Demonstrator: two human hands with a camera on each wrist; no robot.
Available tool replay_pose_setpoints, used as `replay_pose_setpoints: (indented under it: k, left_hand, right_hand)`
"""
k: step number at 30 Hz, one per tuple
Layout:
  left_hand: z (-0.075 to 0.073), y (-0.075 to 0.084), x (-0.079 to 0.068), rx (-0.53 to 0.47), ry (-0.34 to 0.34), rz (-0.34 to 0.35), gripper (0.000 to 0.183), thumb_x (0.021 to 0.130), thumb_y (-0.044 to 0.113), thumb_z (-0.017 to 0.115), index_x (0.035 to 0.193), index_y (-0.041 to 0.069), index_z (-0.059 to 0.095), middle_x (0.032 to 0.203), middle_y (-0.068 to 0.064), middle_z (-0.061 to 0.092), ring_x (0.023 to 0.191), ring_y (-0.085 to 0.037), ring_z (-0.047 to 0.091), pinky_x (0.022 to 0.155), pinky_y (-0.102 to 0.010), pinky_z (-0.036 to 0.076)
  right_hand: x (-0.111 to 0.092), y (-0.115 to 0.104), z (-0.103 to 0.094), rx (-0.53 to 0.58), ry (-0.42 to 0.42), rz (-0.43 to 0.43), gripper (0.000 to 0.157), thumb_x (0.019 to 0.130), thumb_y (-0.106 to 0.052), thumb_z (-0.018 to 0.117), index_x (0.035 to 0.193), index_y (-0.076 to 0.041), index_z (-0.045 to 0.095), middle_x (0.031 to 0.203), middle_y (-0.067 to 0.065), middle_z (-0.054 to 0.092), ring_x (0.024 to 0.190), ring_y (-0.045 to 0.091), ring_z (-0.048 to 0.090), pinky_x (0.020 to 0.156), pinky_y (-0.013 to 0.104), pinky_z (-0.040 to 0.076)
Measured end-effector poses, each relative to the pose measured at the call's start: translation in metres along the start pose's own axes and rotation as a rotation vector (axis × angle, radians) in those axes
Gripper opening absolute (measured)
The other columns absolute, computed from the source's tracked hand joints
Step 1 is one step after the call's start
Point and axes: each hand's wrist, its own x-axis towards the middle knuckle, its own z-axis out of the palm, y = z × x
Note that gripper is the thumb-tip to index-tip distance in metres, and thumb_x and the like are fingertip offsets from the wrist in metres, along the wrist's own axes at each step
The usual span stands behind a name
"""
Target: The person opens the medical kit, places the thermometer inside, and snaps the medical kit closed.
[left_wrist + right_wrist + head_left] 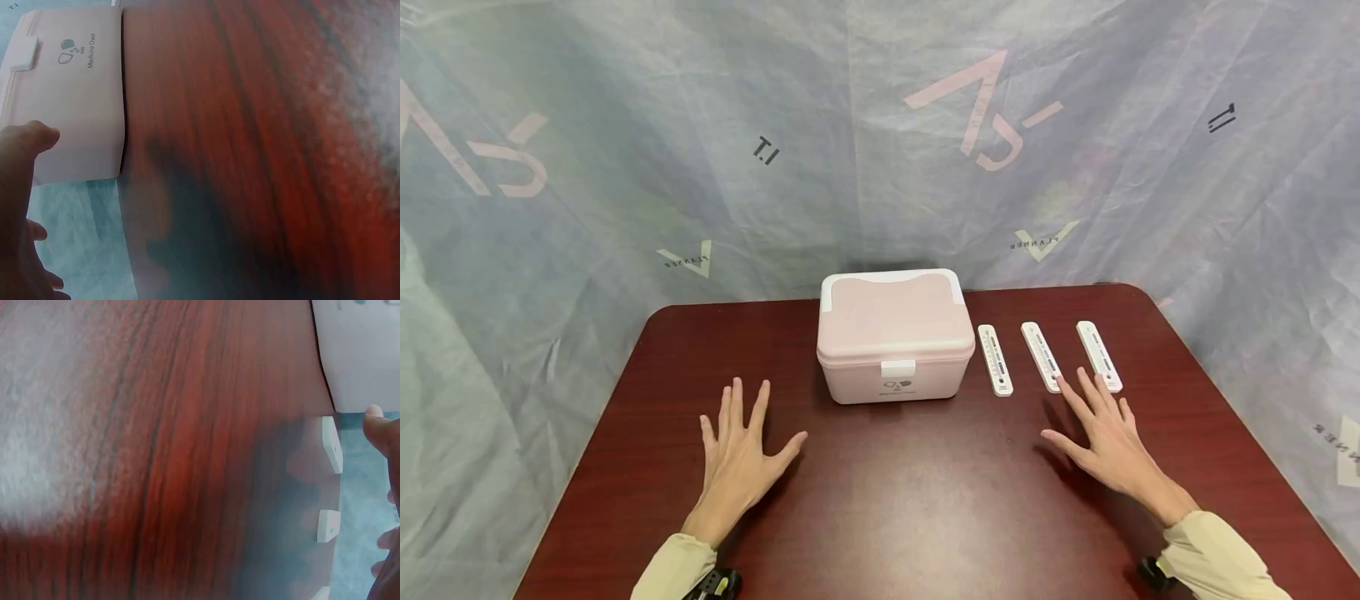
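Note:
A pale pink medicine chest [895, 321] with a white latch [898, 368] stands at the back middle of the table, its lid down. To its right lie three white thermometers: one beside the chest [996, 360], a middle one [1041, 357] and a far right one [1099, 356]. My left hand [736, 458], fingers spread, is over the table left of the chest and holds nothing. Fingers also spread, my right hand [1105, 437] is just in front of the middle and right thermometers, overlapping their near ends in the head view. It holds nothing.
The dark red wooden table [910, 500] has rounded far corners. A grey printed cloth [820, 150] hangs close behind it and along both sides. The left wrist view shows "Medicine Chest" printed on the box [75, 106].

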Motion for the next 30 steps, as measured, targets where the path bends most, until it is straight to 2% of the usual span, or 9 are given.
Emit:
replay_pose_setpoints:
  k: [4, 7, 13, 18, 23, 24, 27, 30]
  left_hand:
    - [0.000, 0.002, -0.001, -0.022, 0.003, -0.002, 0.094, 0.080, 0.067, 0.057, 0.153, 0.022, 0.019, 0.157, -0.015, 0.002, 0.144, -0.030, -0.001, 0.105, -0.068, 0.005]
    - [0.000, 0.004, -0.003, -0.035, -0.002, -0.008, 0.092, 0.080, 0.067, 0.058, 0.152, 0.021, 0.023, 0.157, -0.016, 0.006, 0.144, -0.031, 0.003, 0.105, -0.068, 0.009]
    - [0.000, 0.011, -0.005, -0.068, -0.008, -0.020, 0.089, 0.080, 0.065, 0.060, 0.149, 0.019, 0.029, 0.155, -0.016, 0.014, 0.142, -0.033, 0.011, 0.104, -0.066, 0.017]
    - [-0.001, 0.017, -0.005, -0.109, 0.000, -0.024, 0.085, 0.081, 0.063, 0.061, 0.148, 0.018, 0.032, 0.152, -0.016, 0.020, 0.139, -0.036, 0.018, 0.104, -0.064, 0.020]
    - [-0.001, 0.023, -0.006, -0.159, 0.016, -0.027, 0.079, 0.082, 0.058, 0.063, 0.145, 0.019, 0.036, 0.149, -0.015, 0.029, 0.133, -0.037, 0.029, 0.101, -0.063, 0.026]
    - [-0.001, 0.025, -0.006, -0.170, 0.018, -0.028, 0.078, 0.082, 0.057, 0.063, 0.145, 0.019, 0.036, 0.148, -0.014, 0.030, 0.132, -0.037, 0.030, 0.100, -0.062, 0.027]
    - [-0.002, 0.029, -0.005, -0.203, 0.025, -0.031, 0.075, 0.083, 0.056, 0.064, 0.144, 0.022, 0.037, 0.147, -0.010, 0.033, 0.130, -0.034, 0.035, 0.096, -0.060, 0.032]
    - [-0.003, 0.033, -0.004, -0.237, 0.042, -0.029, 0.073, 0.083, 0.054, 0.065, 0.143, 0.022, 0.039, 0.144, -0.008, 0.037, 0.127, -0.031, 0.038, 0.091, -0.060, 0.037]
  right_hand:
    - [-0.001, -0.004, 0.000, 0.026, -0.001, 0.007, 0.086, 0.082, -0.042, 0.071, 0.152, -0.025, 0.024, 0.156, 0.016, 0.013, 0.143, 0.036, 0.004, 0.096, 0.074, 0.013]
    - [-0.002, -0.007, 0.001, 0.072, 0.005, 0.022, 0.086, 0.081, -0.040, 0.074, 0.151, -0.023, 0.027, 0.155, 0.018, 0.018, 0.140, 0.042, 0.011, 0.093, 0.075, 0.018]
    - [0.001, -0.013, -0.001, 0.170, 0.012, 0.040, 0.083, 0.079, -0.035, 0.077, 0.146, -0.010, 0.037, 0.151, 0.020, 0.025, 0.133, 0.048, 0.024, 0.089, 0.074, 0.024]
    - [0.006, -0.019, -0.005, 0.211, 0.036, 0.032, 0.080, 0.078, -0.031, 0.078, 0.144, -0.008, 0.039, 0.148, 0.021, 0.029, 0.130, 0.046, 0.029, 0.092, 0.067, 0.030]
    - [0.010, -0.024, -0.007, 0.221, 0.095, -0.013, 0.079, 0.076, -0.023, 0.080, 0.143, -0.010, 0.041, 0.140, 0.022, 0.037, 0.124, 0.042, 0.038, 0.088, 0.059, 0.035]
    - [0.011, -0.025, -0.006, 0.216, 0.109, -0.022, 0.079, 0.076, -0.022, 0.081, 0.143, -0.011, 0.042, 0.139, 0.021, 0.039, 0.123, 0.040, 0.039, 0.089, 0.056, 0.036]
    - [0.014, -0.027, -0.007, 0.206, 0.151, -0.056, 0.079, 0.074, -0.020, 0.082, 0.142, -0.013, 0.043, 0.135, 0.018, 0.043, 0.120, 0.034, 0.043, 0.099, 0.034, 0.034]
    - [0.017, -0.028, -0.007, 0.200, 0.178, -0.078, 0.079, 0.072, -0.018, 0.083, 0.141, -0.014, 0.045, 0.133, 0.014, 0.046, 0.118, 0.026, 0.045, 0.098, 0.011, 0.024]
